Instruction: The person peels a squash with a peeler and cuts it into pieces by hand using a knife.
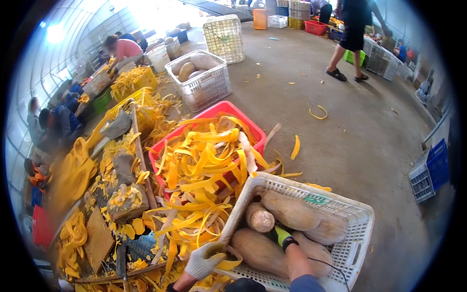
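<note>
Concrete floor [287, 87] borders the crate [352, 241]; crowded squash [292, 208] could shift, pinching the right hand [282, 235]. Its fingers' grip, and the left hand's [201, 264], is unclear.

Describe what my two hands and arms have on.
Your left hand wears a whitish glove, yellowish in places. Your right hand wears a yellow-green glove, with a black band at the wrist and a blue-grey sleeve farther up.

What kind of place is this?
Probably a vegetable-peeling workshop: a red crate overflows with orange peelings, the white crate beside it holds whole squashes, and people are along the left.
</note>
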Demonstrator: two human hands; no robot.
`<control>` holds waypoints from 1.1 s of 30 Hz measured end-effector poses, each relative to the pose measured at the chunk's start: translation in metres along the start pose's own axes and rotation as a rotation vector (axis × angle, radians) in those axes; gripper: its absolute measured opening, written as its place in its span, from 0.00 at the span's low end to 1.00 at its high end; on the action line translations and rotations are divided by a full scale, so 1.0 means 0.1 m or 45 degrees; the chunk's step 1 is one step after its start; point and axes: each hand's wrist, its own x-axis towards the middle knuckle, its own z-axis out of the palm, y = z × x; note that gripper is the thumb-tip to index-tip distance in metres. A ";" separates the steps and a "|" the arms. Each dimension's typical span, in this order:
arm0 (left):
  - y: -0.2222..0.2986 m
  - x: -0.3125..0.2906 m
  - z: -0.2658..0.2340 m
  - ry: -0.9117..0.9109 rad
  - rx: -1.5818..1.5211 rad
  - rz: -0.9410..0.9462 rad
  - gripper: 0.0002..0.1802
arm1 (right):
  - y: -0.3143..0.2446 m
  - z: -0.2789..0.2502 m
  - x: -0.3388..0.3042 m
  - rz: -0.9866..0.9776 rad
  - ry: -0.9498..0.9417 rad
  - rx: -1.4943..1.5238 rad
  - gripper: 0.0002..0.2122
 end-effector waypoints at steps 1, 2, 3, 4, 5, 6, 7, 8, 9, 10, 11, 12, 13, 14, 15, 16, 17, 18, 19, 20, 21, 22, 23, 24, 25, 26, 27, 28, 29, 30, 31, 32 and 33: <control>0.05 0.12 0.09 -0.048 0.050 0.046 0.22 | 0.01 -0.09 -0.09 -0.061 0.054 -0.246 0.25; -0.09 0.20 0.11 -0.029 0.114 -0.016 0.22 | -0.12 0.00 -0.11 -0.108 0.043 -0.346 0.24; 0.00 0.33 0.21 -0.091 0.312 0.053 0.26 | -0.09 -0.04 -0.15 -0.108 0.054 -0.329 0.24; -0.04 0.41 0.31 -0.132 0.440 0.093 0.27 | -0.08 -0.08 -0.19 -0.122 0.064 -0.280 0.23; -0.06 0.56 0.43 -0.175 0.563 0.151 0.28 | -0.04 -0.18 -0.23 -0.125 0.076 -0.201 0.23; -0.15 0.61 0.45 -0.212 0.715 0.106 0.30 | -0.02 -0.11 -0.29 -0.128 0.044 -0.085 0.22; -0.26 0.67 0.52 -0.276 0.857 0.063 0.31 | 0.05 -0.13 -0.34 -0.116 0.023 0.028 0.22; -0.28 0.67 0.59 -0.348 1.002 0.015 0.33 | 0.10 -0.14 -0.43 -0.100 -0.006 0.143 0.21; -0.29 0.65 0.71 -0.160 0.967 0.009 0.36 | 0.12 -0.19 -0.45 -0.087 -0.025 0.227 0.21; -0.17 0.64 0.79 -0.242 1.043 -0.024 0.38 | 0.17 -0.25 -0.52 -0.060 -0.033 0.316 0.20; -0.03 0.65 0.81 -0.285 1.140 -0.046 0.41 | 0.12 -0.26 -0.52 -0.063 -0.047 0.416 0.20; -0.08 0.67 0.85 -0.303 1.170 -0.088 0.42 | 0.06 -0.26 -0.53 -0.066 -0.079 0.529 0.20; -0.22 0.68 0.89 -0.340 1.182 -0.130 0.42 | 0.01 -0.25 -0.54 -0.057 -0.116 0.677 0.19; -0.26 0.72 0.90 -0.371 1.198 -0.155 0.43 | -0.05 -0.30 -0.55 -0.053 -0.156 0.857 0.19; -0.30 0.73 0.91 -0.398 1.162 -0.135 0.45 | -0.09 -0.33 -0.60 -0.058 -0.183 1.017 0.19; -0.28 0.77 0.88 -0.413 1.130 -0.114 0.47 | -0.16 -0.38 -0.67 -0.080 -0.218 1.148 0.18; -0.29 0.77 0.85 -0.434 1.091 -0.114 0.49 | -0.24 -0.42 -0.82 -0.150 -0.142 1.031 0.16; -0.27 0.81 0.79 -0.516 0.954 -0.206 0.52 | -0.36 -0.51 -1.02 -0.252 -0.035 0.819 0.13; -0.24 0.87 0.73 -0.592 0.822 -0.281 0.56 | -0.48 -0.65 -1.22 -0.352 0.065 0.641 0.11; -0.35 0.88 0.72 -0.667 0.559 -0.356 0.58 | -0.59 -0.76 -1.46 -0.452 0.156 0.506 0.10; -0.48 0.88 0.75 -0.754 0.378 -0.313 0.58 | -0.67 -0.87 -1.70 -0.539 0.238 0.404 0.10; -0.59 0.86 0.83 -0.840 0.189 -0.268 0.59 | -0.73 -0.92 -2.03 -0.482 0.311 0.436 0.11; -0.69 0.85 0.91 -0.920 -0.002 -0.222 0.59 | -0.75 -0.90 -2.26 -0.422 0.356 0.504 0.11; -0.29 0.87 1.02 -1.055 0.122 -0.271 0.56 | -0.69 -0.96 -2.52 -0.359 0.440 0.554 0.11; -0.38 0.95 1.17 -1.161 0.128 -0.289 0.56 | -0.69 -0.92 -2.68 -0.331 0.477 0.594 0.12; -0.49 0.97 1.25 -1.115 0.168 -0.243 0.58 | -0.68 -0.88 -2.80 -0.311 0.504 0.625 0.12; -0.45 1.01 1.39 -1.097 0.207 -0.185 0.61 | -0.65 -0.86 -2.90 -0.287 0.542 0.648 0.13; -0.43 0.98 1.41 -1.102 0.227 -0.144 0.62 | -0.65 -0.81 -2.95 -0.280 0.542 0.657 0.13; -0.42 0.95 1.38 -1.106 0.251 -0.095 0.63 | -0.68 -0.76 -2.97 -0.273 0.541 0.668 0.14; -0.38 0.89 1.31 -1.104 0.275 -0.053 0.63 | -0.71 -0.71 -2.96 -0.269 0.531 0.684 0.14; -0.36 0.83 1.25 -1.092 0.294 -0.013 0.64 | -0.75 -0.68 -2.94 -0.275 0.528 0.689 0.15; -0.32 0.74 1.22 -1.072 0.311 0.022 0.64 | -0.77 -0.67 -2.94 -0.274 0.515 0.695 0.15; -0.29 0.70 1.17 -1.037 0.334 0.069 0.65 | -0.79 -0.67 -2.92 -0.278 0.511 0.696 0.16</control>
